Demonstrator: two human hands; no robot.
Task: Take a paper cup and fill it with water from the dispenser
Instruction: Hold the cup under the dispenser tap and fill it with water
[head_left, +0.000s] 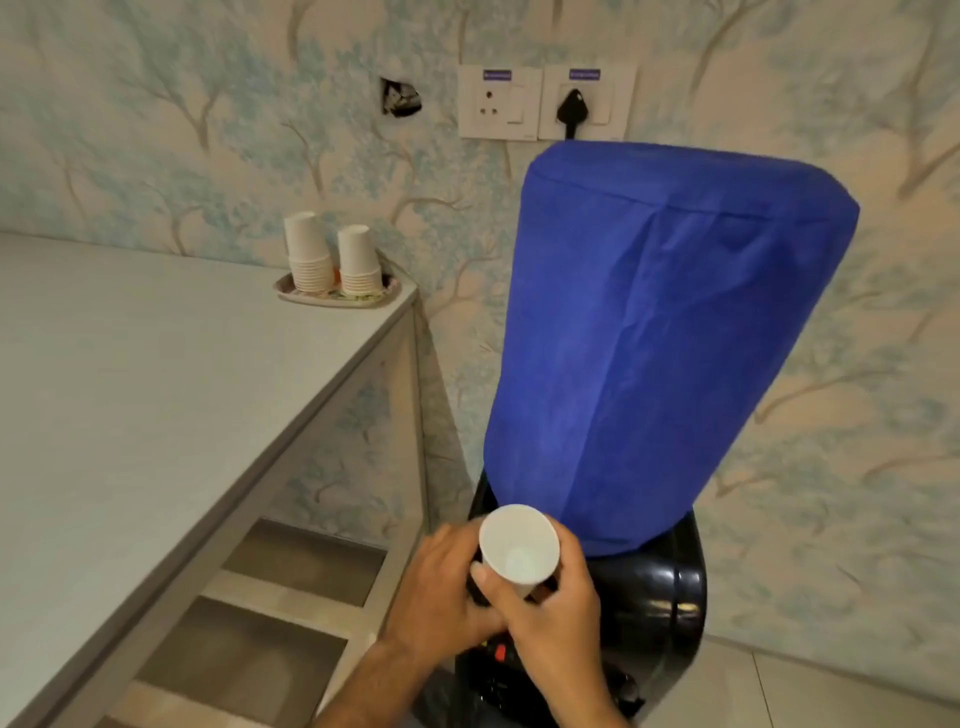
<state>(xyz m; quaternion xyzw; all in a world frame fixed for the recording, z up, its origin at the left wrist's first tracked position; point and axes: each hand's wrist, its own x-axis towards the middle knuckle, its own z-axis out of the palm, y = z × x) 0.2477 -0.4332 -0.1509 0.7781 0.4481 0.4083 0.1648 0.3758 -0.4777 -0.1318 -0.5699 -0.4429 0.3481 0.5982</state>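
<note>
While the cup stacks (332, 259) sit untouched on their little tray (291, 299) at the far corner of the grey counter (156, 395), upper left of the frame, the taking part looks done and we're at the filling step. Low and centre, the left hand (441, 587) is curled against the black dispenser (670, 592), maybe at a tap, though I can't tell what it grips since that part is hidden. Just right of it, the right hand (545, 618) wraps around the paper cup (518, 543), upright and looking empty. Next move, I'd guess: lower the cup under the spout and press. That spout sits out of sight below both hands, so lining up is blind-ish. The big blue covered bottle (670, 343) looms right behind the cup, plug (571, 111) in the wall socket above.
</note>
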